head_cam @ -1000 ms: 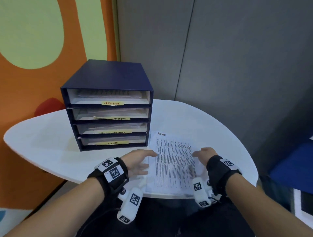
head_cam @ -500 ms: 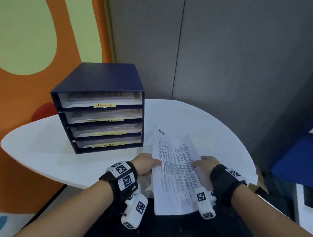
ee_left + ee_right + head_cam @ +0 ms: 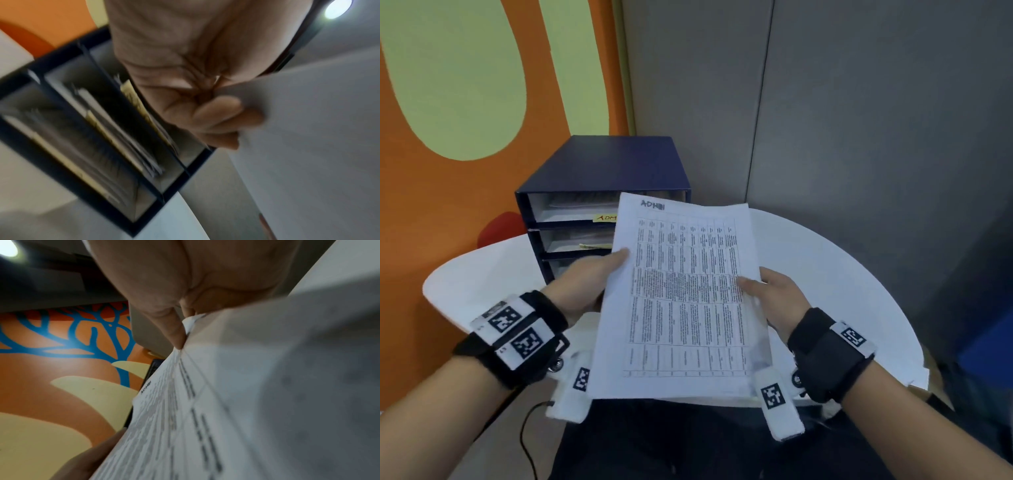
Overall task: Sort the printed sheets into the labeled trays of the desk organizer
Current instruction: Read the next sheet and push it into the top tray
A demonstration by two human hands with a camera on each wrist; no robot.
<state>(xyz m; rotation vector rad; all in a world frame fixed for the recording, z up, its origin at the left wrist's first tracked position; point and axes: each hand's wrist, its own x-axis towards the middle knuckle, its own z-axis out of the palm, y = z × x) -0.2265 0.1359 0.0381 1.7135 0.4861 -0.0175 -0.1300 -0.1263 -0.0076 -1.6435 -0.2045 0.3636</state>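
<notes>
A printed sheet [image 3: 681,294] with a table and "ADMIN" handwritten at its top is held up above the table edge. My left hand [image 3: 599,274] pinches its left edge, thumb on the front. My right hand [image 3: 770,294] pinches its right edge. The left wrist view shows the blank back of the sheet [image 3: 308,129] with my fingers [image 3: 222,113] behind it. In the right wrist view my thumb [image 3: 174,334] presses the sheet [image 3: 205,418]. The dark blue desk organizer [image 3: 606,164] stands behind the sheet, its trays [image 3: 115,134] holding papers and yellow labels; the top label [image 3: 606,218] reads "ADM", partly covered.
The white rounded table [image 3: 825,274] carries the organizer at its back left. An orange and green wall [image 3: 465,102] is on the left, a grey partition [image 3: 825,102] behind. A red chair back [image 3: 500,228] shows left of the organizer. More white paper [image 3: 763,329] lies under the held sheet.
The sheet lay on the table a second ago. Both hands have since lifted it off the table and raised it in front of the organizer, tilted toward me.
</notes>
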